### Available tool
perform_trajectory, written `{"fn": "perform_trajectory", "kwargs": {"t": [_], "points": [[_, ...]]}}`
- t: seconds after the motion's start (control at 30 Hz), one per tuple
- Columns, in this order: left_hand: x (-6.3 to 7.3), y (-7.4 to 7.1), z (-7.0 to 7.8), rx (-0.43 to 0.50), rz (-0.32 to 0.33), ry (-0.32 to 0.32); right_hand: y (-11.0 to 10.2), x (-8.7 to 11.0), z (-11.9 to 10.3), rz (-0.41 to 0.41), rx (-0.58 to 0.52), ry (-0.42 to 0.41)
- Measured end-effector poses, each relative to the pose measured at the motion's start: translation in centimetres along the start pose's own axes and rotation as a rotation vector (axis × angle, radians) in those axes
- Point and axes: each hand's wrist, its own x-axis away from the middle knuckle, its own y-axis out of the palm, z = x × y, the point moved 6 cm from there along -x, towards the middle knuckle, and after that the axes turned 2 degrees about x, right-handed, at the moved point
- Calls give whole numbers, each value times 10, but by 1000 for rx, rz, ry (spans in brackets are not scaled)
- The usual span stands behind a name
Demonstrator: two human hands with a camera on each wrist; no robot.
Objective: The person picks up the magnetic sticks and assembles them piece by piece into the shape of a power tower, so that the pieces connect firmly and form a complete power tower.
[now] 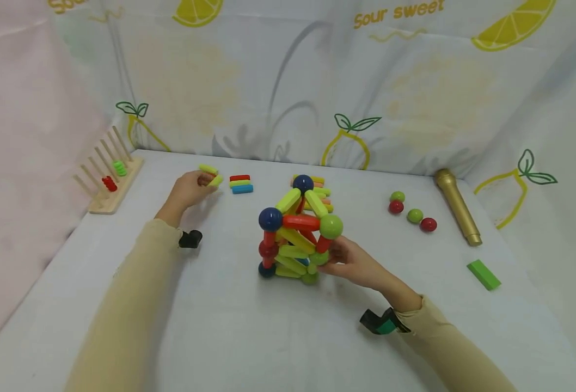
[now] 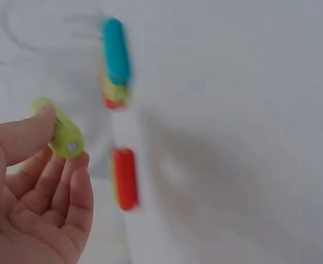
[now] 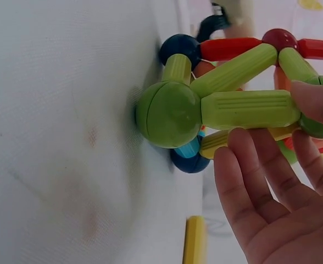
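Head view, far left: bead rack
Left hand: pinching yellow-green rod, thumb against fingers
Beside it: three coloured sticks
Mid-table: ball-and-rod structure
Right hand: clamped on the structure's right side
Far right: gold microphone

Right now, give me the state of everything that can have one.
Structure: joined, standing upright
Left hand: pinching a yellow-green rod
Right hand: holding the structure
Rod trio: lying side by side
Microphone: lying down
Green block: lying flat
Peg rack: beads on two pegs
Four balls: loose
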Motion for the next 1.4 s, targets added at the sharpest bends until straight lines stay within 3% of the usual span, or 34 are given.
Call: {"fn": "perform_trajectory", "kwargs": {"t": [0.1,0.23,0.3,0.37,0.47,0.57,0.77,0.87,0.97,1.07,1.2,1.27,1.4], "points": [[14,0,51,215,-22,98,-1,1,1,3,10,0],[48,6,135,415,-88,341,-2,1,2,7,14,-3],[65,12,170,440,-131,464,-2,1,1,7,13,-10],[76,19,194,411,-165,550,-2,1,0,8,14,-21],[79,30,208,322,-175,597,-1,0,-1,8,6,-23],[75,35,204,297,-172,574,0,-2,-2,5,-5,-14],[71,35,190,391,-206,548,1,-2,-3,-7,-4,1],[66,29,175,386,-193,526,1,-1,-2,-10,-1,5],[48,17,142,279,-102,477,0,0,-2,-2,10,-5],[21,15,95,130,-47,363,-1,0,-2,9,22,-17],[-5,33,38,-21,-141,171,0,0,0,10,25,-12],[-12,44,22,-57,-191,123,0,0,0,8,21,-10],[-20,55,15,-125,-197,100,2,-1,0,3,12,-12]]}}
